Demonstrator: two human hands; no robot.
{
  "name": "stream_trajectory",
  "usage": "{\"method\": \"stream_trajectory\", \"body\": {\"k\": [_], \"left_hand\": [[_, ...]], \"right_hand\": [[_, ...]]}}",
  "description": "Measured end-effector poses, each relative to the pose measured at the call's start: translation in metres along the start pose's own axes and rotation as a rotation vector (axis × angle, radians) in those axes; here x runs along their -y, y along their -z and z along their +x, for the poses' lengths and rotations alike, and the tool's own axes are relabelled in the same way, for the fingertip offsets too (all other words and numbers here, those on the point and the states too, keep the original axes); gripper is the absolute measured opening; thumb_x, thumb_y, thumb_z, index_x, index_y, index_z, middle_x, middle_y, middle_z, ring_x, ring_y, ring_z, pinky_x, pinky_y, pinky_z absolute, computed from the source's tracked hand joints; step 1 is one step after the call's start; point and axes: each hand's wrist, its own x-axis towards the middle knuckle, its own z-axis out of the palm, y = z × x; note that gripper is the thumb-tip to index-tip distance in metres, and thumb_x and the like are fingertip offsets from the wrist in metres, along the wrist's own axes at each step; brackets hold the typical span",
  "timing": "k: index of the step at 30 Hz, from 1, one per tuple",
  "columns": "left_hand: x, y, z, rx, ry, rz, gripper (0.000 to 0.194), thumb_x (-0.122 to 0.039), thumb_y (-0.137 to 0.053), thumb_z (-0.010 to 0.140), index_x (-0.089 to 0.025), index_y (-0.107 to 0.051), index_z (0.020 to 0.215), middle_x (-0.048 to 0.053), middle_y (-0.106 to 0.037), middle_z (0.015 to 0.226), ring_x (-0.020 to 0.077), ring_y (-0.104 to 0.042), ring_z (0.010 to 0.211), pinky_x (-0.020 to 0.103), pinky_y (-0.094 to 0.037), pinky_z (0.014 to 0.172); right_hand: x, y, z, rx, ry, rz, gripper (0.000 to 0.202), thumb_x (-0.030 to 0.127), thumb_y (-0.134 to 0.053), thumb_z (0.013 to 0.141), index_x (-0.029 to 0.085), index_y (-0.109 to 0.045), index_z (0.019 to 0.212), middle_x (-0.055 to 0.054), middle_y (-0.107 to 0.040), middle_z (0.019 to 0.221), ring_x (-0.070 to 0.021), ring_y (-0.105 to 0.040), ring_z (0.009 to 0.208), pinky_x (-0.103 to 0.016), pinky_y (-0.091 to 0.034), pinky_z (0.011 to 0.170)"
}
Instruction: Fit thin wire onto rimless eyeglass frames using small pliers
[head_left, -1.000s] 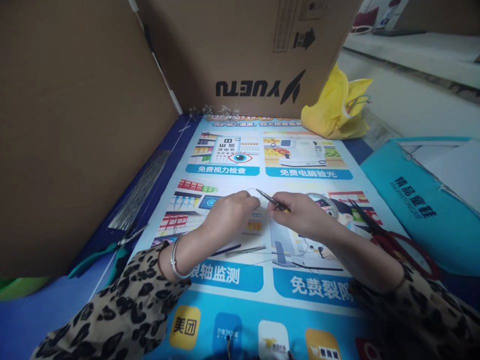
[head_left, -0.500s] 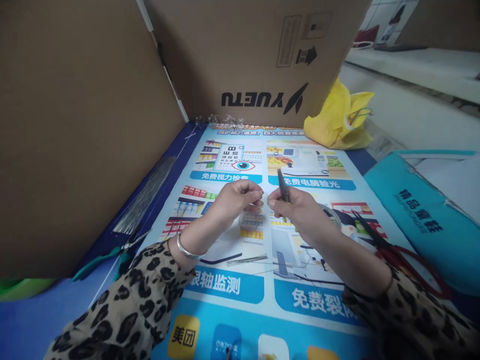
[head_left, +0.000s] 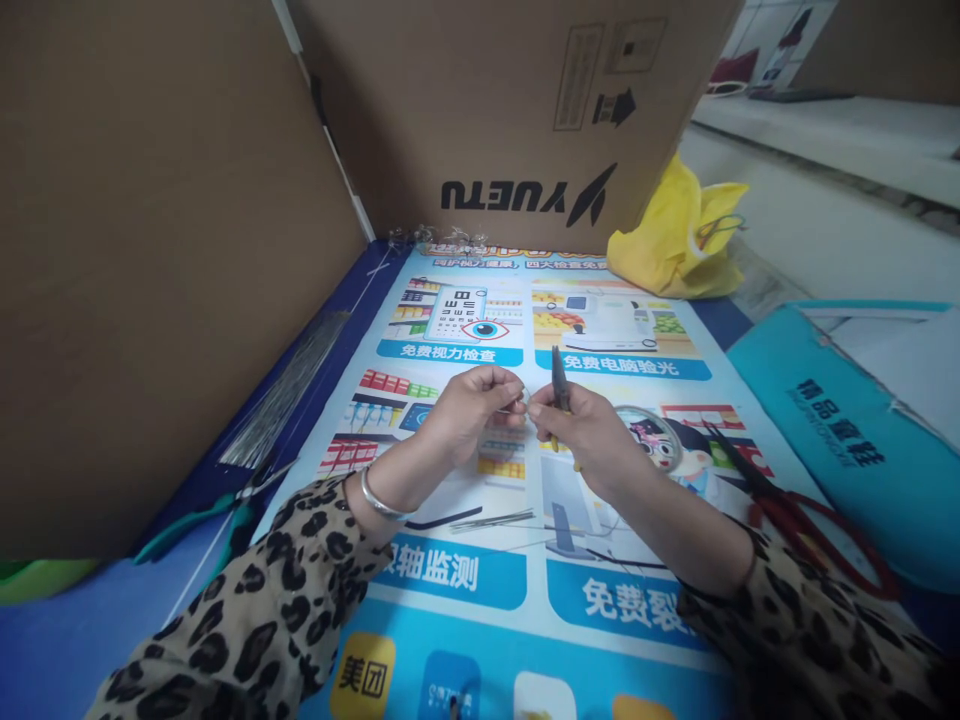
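Note:
My left hand is closed in a pinch on a thin wire, which is barely visible between the fingertips. Facing it, almost touching, my right hand grips a pair of pliers with dark jaws pointing up and yellow handles in the palm. The right thumb and forefinger also meet near the wire; whether they pinch it I cannot tell. Below the hands, several short cut wires lie on the printed poster.
Teal-handled pliers and a bundle of long wires lie at left. Red-handled scissors and a blue box are at right. Cardboard walls the back, with a yellow bag and small wire pieces before it.
My right hand has moved slightly left, bringing its fingertips closer to the left hand's. The pliers in it now stand more upright. My left hand stays nearly in place.

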Motion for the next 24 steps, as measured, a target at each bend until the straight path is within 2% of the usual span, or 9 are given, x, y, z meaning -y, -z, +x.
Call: {"method": "stream_trajectory", "body": {"k": [4, 9, 18, 24], "left_hand": [[0.0035, 0.0023, 0.0006, 0.037, 0.024, -0.039, 0.02, -0.028, -0.067, 0.072, -0.011, -0.058, 0.078, 0.001, -0.057, 0.069, 0.0077, -0.056, 0.064, 0.021, -0.048, 0.061], [0.006, 0.0041, -0.0005, 0.024, 0.012, -0.036, 0.026, -0.03, -0.066, 0.073, -0.01, -0.06, 0.088, 0.001, -0.059, 0.07, 0.0086, -0.058, 0.063, 0.022, -0.048, 0.06], [0.0088, 0.0004, -0.0036, -0.048, 0.018, 0.072, 0.02, -0.033, -0.063, 0.074, -0.015, -0.056, 0.08, -0.001, -0.06, 0.071, 0.0072, -0.056, 0.055, 0.022, -0.046, 0.055], [0.008, -0.0017, -0.0046, -0.032, 0.015, 0.075, 0.02, -0.032, -0.063, 0.074, -0.015, -0.054, 0.077, -0.002, -0.058, 0.068, 0.0069, -0.054, 0.053, 0.022, -0.045, 0.054]], "right_hand": [[-0.0028, -0.0003, 0.0001, -0.029, -0.002, 0.016, 0.019, 0.033, -0.064, 0.066, 0.019, -0.052, 0.072, 0.006, -0.048, 0.054, -0.0095, -0.042, 0.053, -0.027, -0.033, 0.056], [-0.003, 0.0004, 0.0002, -0.038, 0.0, -0.006, 0.016, 0.03, -0.063, 0.067, 0.019, -0.053, 0.071, 0.006, -0.048, 0.053, -0.0094, -0.041, 0.054, -0.027, -0.033, 0.056], [-0.0053, -0.0035, -0.002, -0.105, 0.031, 0.006, 0.016, 0.032, -0.062, 0.066, 0.019, -0.054, 0.07, 0.005, -0.052, 0.057, -0.0104, -0.043, 0.056, -0.027, -0.033, 0.058], [-0.0061, -0.0029, -0.003, -0.11, 0.035, 0.028, 0.015, 0.03, -0.062, 0.066, 0.019, -0.054, 0.069, 0.006, -0.05, 0.054, -0.0094, -0.042, 0.055, -0.026, -0.032, 0.058]]}}
